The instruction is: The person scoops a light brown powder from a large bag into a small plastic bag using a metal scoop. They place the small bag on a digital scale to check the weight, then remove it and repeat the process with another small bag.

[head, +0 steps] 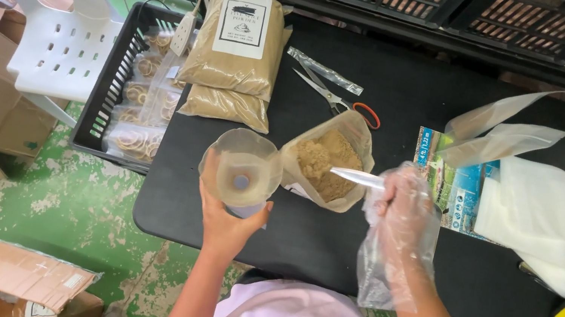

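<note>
while scissors (334, 98) lie behind, sealed powder packs (237, 52) alongside, open powder bag (328, 160) central

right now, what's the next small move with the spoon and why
Probably dip the spoon into the open bag of brown powder: its tip sits at the bag's mouth, held by the gloved right hand, while the left hand holds the funnel ready beside it.

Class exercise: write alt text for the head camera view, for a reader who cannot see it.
Over a black table, the left hand holds a clear funnel while the gloved right hand dips a metal spoon into an open bag of brown powder. Scissors lie behind.
</note>
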